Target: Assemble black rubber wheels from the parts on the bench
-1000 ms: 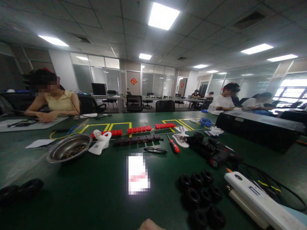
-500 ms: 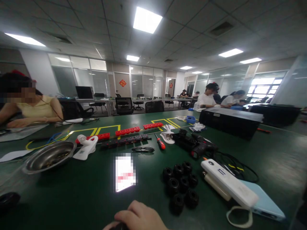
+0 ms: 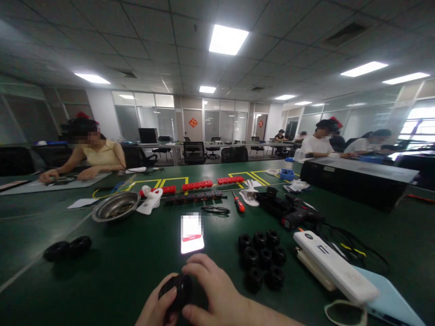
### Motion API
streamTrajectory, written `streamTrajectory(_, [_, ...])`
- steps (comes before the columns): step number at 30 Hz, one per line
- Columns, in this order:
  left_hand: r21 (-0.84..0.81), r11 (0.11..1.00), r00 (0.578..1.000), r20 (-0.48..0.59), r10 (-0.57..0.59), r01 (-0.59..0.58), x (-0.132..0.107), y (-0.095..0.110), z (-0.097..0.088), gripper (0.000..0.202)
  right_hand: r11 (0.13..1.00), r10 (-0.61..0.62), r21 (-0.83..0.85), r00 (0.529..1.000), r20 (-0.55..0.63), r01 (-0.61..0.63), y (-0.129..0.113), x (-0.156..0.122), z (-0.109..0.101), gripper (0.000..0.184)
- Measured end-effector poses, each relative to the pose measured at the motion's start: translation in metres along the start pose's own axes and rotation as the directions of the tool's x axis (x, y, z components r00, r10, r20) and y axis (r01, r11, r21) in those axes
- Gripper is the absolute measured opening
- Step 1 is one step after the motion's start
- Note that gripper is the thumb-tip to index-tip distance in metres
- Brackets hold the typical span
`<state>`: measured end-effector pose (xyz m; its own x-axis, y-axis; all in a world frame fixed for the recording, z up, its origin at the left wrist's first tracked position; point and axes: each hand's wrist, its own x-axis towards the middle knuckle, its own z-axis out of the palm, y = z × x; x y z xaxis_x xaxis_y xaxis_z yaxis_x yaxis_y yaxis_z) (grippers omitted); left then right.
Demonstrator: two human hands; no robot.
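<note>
Both my hands meet at the bottom centre of the view around one black rubber wheel (image 3: 178,290). My left hand (image 3: 156,310) grips it from below and the left, with fingers curled. My right hand (image 3: 217,292) wraps over it from the right, thumb and fingers pressed on it. Just beyond lies a lit phone (image 3: 192,233) face up. To the right sits a cluster of several black wheels (image 3: 261,258). Two more black wheels (image 3: 68,247) lie at the left.
On the green table (image 3: 118,267) are a steel bowl (image 3: 115,207), red and black strips (image 3: 197,190), a red-handled screwdriver (image 3: 239,203), glasses, a black power drill (image 3: 292,212), a white device (image 3: 335,266) and a black box (image 3: 356,181). Other people sit working at left and right.
The camera tilted down and back to the left. My hands, barely visible before, have come up into view, closed together on a black wheel.
</note>
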<state>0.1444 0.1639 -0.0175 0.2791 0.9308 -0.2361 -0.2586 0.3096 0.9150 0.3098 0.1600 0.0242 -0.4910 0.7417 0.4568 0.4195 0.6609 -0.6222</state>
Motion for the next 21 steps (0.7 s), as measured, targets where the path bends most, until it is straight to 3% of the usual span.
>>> streamTrajectory(2, [0.003,0.999,0.999,-0.01,0.036,-0.036,-0.001,-0.001,0.005,0.052,0.988,0.154,-0.004,0.988,-0.029,-0.154,-0.003,0.0,-0.002,0.048])
streamTrajectory(4, [0.025,0.997,0.997,0.008,0.077,-0.077,0.0,-0.003,0.006,0.052,0.956,0.293,-0.032,0.956,0.019,-0.292,-0.002,0.0,-0.002,0.032])
streamTrajectory(6, [0.048,0.995,0.995,0.053,0.084,-0.087,0.001,-0.004,0.005,0.054,0.939,0.343,-0.053,0.936,0.078,-0.34,0.0,0.001,-0.002,0.021])
streamTrajectory(8, [0.041,0.998,0.995,0.089,0.05,-0.054,0.002,-0.003,0.004,0.058,0.952,0.307,-0.043,0.947,0.096,-0.304,0.002,0.002,-0.003,0.02])
streamTrajectory(11, [-0.01,1.0,0.994,0.111,-0.019,0.021,0.002,0.001,0.001,0.061,0.993,0.116,-0.023,0.984,0.135,-0.114,0.004,0.005,-0.005,0.034])
streamTrajectory(14, [-0.004,0.998,0.984,0.169,-0.061,0.063,0.002,0.004,-0.003,0.052,0.999,-0.042,0.021,0.984,0.175,0.039,0.008,0.006,-0.004,0.048])
streamTrajectory(17, [0.06,0.998,0.98,0.199,-0.011,-0.001,0.002,0.002,-0.008,0.048,0.999,0.028,0.039,0.99,0.135,-0.034,0.011,0.004,0.0,0.06])
streamTrajectory(21, [0.175,0.971,0.981,0.133,0.14,-0.162,0.001,-0.002,-0.014,0.051,0.972,0.235,-0.011,0.963,0.134,-0.236,0.012,0.0,0.008,0.029])
